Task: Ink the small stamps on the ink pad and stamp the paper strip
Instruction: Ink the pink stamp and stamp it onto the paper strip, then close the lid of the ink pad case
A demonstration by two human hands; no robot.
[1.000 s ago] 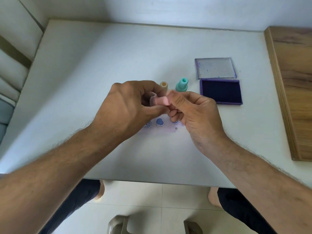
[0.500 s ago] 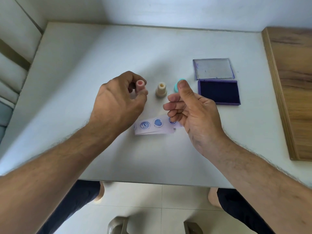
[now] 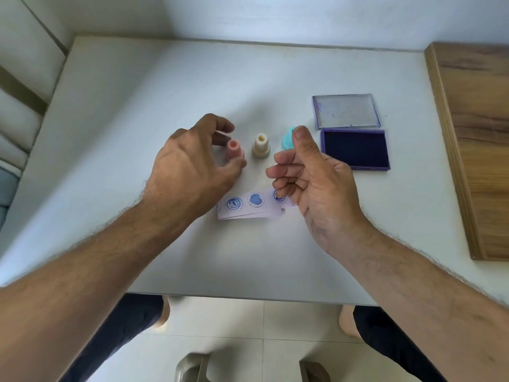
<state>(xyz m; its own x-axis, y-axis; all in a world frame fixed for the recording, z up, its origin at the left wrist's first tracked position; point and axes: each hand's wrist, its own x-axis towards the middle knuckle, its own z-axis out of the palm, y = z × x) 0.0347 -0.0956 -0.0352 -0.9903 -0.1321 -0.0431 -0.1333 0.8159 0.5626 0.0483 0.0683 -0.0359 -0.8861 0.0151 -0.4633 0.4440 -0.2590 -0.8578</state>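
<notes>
A pink stamp (image 3: pixel 235 150) stands upright on the white table (image 3: pixel 137 119). My left hand (image 3: pixel 190 172) hovers over it with fingers spread; the thumb is at its base and the forefinger is off it. A cream stamp (image 3: pixel 260 147) stands just to its right. A teal stamp (image 3: pixel 287 139) is partly hidden behind the thumb of my right hand (image 3: pixel 311 183), which is loosely curled and holds nothing. The paper strip (image 3: pixel 249 209) lies below both hands with three blue prints on it. The open blue ink pad (image 3: pixel 355 148) lies to the right.
The ink pad's clear lid (image 3: pixel 345 111) lies behind the pad. A wooden board (image 3: pixel 476 150) runs along the table's right side. The table's front edge is near my forearms, with my knees and a chair below it.
My hands parted after holding the pink stamp together. My left hand carried it left and down onto the table beside the cream stamp, then loosened its fingers. My right hand stayed empty.
</notes>
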